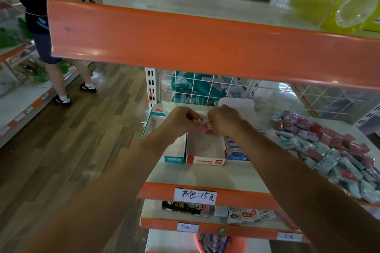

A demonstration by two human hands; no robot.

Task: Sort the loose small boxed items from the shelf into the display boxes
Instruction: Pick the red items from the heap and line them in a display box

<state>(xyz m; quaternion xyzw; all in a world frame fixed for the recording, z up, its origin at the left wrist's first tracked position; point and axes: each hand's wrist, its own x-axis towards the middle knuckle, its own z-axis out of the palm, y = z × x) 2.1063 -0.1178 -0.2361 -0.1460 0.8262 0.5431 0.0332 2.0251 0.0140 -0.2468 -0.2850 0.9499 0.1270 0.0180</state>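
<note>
Both hands meet over the far, 12 o'clock end of the red display box (205, 159). The left hand (177, 119) and right hand (225, 121) have curled fingers and pinch small red boxes (205, 128) between them. A teal display box (174, 158) stands against it at 9 o'clock and a blue display box (236, 157) at 3 o'clock. Further toward 3 o'clock on the shelf (205, 174) lies a pile of loose packets (329, 150)

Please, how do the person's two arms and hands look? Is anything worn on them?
Both arms are bare as far as the picture's bottom edge, with no sleeve on the left forearm or the right forearm. The left hand and the right hand wear no gloves. No watch, bracelet or strap shows on either wrist. Rings are too small to tell.
</note>
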